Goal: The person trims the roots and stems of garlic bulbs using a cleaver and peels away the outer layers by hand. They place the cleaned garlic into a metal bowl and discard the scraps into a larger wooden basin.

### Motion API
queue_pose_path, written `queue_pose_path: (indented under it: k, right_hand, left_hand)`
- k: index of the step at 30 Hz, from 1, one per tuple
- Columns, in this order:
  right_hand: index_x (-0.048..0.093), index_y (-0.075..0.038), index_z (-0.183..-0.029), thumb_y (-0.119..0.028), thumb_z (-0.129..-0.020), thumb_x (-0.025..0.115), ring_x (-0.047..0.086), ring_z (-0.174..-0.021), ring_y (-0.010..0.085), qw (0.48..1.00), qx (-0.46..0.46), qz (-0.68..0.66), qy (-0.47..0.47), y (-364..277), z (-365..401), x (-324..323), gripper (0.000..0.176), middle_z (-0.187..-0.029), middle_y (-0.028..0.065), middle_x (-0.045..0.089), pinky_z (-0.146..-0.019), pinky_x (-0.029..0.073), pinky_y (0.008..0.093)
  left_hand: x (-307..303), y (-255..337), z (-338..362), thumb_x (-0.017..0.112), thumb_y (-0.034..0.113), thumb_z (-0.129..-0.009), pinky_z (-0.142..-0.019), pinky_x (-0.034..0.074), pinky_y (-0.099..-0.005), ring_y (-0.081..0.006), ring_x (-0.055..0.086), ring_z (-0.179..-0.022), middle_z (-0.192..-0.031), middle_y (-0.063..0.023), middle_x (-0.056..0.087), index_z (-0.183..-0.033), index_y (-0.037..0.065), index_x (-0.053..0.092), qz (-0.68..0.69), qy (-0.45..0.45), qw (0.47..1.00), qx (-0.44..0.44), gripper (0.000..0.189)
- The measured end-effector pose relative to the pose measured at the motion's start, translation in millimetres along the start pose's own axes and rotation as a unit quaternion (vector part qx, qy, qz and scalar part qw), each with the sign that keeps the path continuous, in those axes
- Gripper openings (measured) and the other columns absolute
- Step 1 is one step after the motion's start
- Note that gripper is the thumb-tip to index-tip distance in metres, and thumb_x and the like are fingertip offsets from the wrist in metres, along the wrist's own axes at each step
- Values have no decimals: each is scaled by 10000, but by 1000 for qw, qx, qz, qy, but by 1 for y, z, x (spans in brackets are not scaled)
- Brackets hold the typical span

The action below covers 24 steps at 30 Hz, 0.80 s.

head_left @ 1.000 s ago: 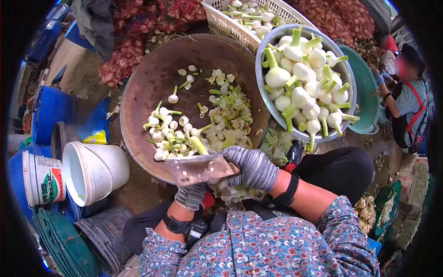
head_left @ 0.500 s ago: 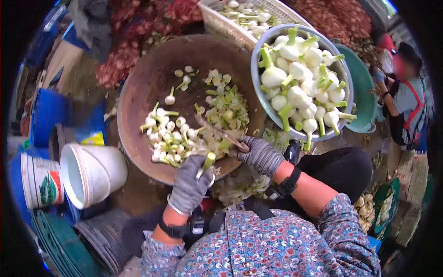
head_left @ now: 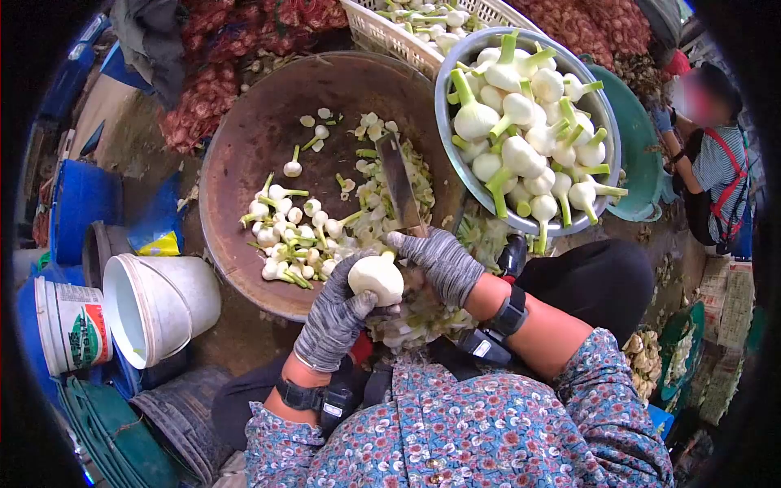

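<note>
My left hand [head_left: 329, 321], in a grey glove, is closed around a peeled white garlic bulb [head_left: 377, 278] whose short green stem points away from me. My right hand [head_left: 446, 264], gloved as well, grips a knife [head_left: 397, 175] by its handle, the broad blade pointing away over the basin. Its thumb and fingertips are close to the bulb's stem. Both hands are at the near edge of a wide brown basin [head_left: 252, 146]. Small garlic bulbs with stems [head_left: 301, 236] lie inside it, beside a heap of pale peelings [head_left: 419, 183].
A metal bowl [head_left: 448, 122] piled with garlic bulbs [head_left: 525, 154] stands at the right, against a green tub [head_left: 634, 163]. Behind is a white plastic crate [head_left: 399, 37] of bulbs. White buckets [head_left: 195, 297] stand at the left. Another person [head_left: 708, 163] sits at the far right.
The bulb in my left hand has turned, from stem upright to round side showing and stem away. The knife has swung from pointing left to pointing more straight away, its flat side now visible.
</note>
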State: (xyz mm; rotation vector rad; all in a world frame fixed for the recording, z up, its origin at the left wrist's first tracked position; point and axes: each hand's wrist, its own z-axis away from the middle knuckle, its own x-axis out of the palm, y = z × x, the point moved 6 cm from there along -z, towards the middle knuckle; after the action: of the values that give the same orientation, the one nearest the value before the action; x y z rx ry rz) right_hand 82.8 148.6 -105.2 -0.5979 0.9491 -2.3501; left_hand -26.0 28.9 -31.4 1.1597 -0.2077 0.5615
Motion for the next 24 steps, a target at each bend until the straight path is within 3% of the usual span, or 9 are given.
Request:
queue_pose_path:
  k: [3, 5, 6, 7, 8, 10, 18, 21, 24]
  right_hand:
    - [625, -29, -1002, -210, -861, 691, 600, -749, 153, 948, -219, 199, 115, -32, 12, -10, 239, -860, 46, 649, -691, 510, 326]
    - [624, -23, -978, -164, -812, 701, 602, -729, 230, 931, -227, 259, 123, -57, 41, -6, 231, -821, 96, 636, -707, 508, 352]
    - [624, -25, -978, -159, -799, 706, 604, -727, 259, 910, -263, 301, 110, -68, 55, 0, 238, -818, 114, 628, -707, 507, 358]
    - [623, -26, -977, -155, -787, 712, 605, -725, 287, 886, -298, 342, 98, -73, 63, 5, 246, -814, 133, 621, -707, 506, 363]
    - [632, -63, -979, -160, -754, 677, 628, -834, 363, 852, -345, 382, 95, -73, 65, 10, 249, -870, 172, 630, -727, 521, 429]
    - [630, -73, -975, -178, -746, 689, 627, -832, 356, 835, -343, 421, 91, -69, 67, 16, 259, -871, 165, 621, -726, 518, 433]
    - [602, -81, -984, -247, -749, 716, 628, -852, 355, 824, -277, 481, 112, -59, 57, 20, 309, -911, 162, 616, -737, 516, 439]
    - [603, -79, -987, -261, -743, 726, 632, -858, 360, 838, -263, 464, 115, -60, 57, 21, 328, -913, 166, 624, -743, 518, 442]
    - [596, -42, -1005, -266, -743, 720, 636, -870, 382, 891, -204, 396, 88, -59, 50, 16, 367, -897, 203, 646, -764, 516, 447]
  left_hand:
    - [-21, -7, -2, 726, 300, -854, -880, 546, -361, -240, 587, -1079, -1185, -118, 560, -1350, 55, 412, -87, 54, 993, 58, 636]
    - [-29, -3, -3, 729, 286, -852, -913, 523, -352, -231, 568, -1103, -1202, -115, 559, -1339, 40, 422, -149, 95, 981, 86, 626]
    - [-24, 1, -3, 733, 113, -828, -940, 490, -333, -201, 566, -1083, -1191, -100, 559, -1315, 27, 448, -91, 119, 986, 73, 572]
    - [-25, 2, -4, 739, 110, -822, -935, 489, -329, -200, 567, -1079, -1185, -100, 563, -1301, 23, 453, -136, 126, 979, 82, 564]
    - [-26, 3, -4, 744, 106, -817, -930, 487, -326, -200, 568, -1074, -1178, -100, 567, -1286, 20, 458, -182, 132, 970, 92, 557]
    - [-23, 8, -7, 752, 94, -803, -920, 482, -331, -199, 575, -1047, -1162, -102, 572, -1235, 15, 476, -274, 136, 944, 125, 519]
    - [-15, 2, -11, 765, 96, -779, -936, 469, -333, -198, 576, -1029, -1142, -97, 575, -1219, 21, 490, -342, 182, 910, 151, 525]
    - [-16, 0, -7, 766, 112, -780, -933, 472, -327, -195, 575, -1035, -1145, -94, 573, -1223, 25, 492, -318, 190, 914, 167, 528]
    - [-21, 2, -5, 739, 205, -823, -916, 488, -332, -206, 569, -1036, -1133, -91, 558, -1258, 40, 469, -296, 177, 925, 158, 538]
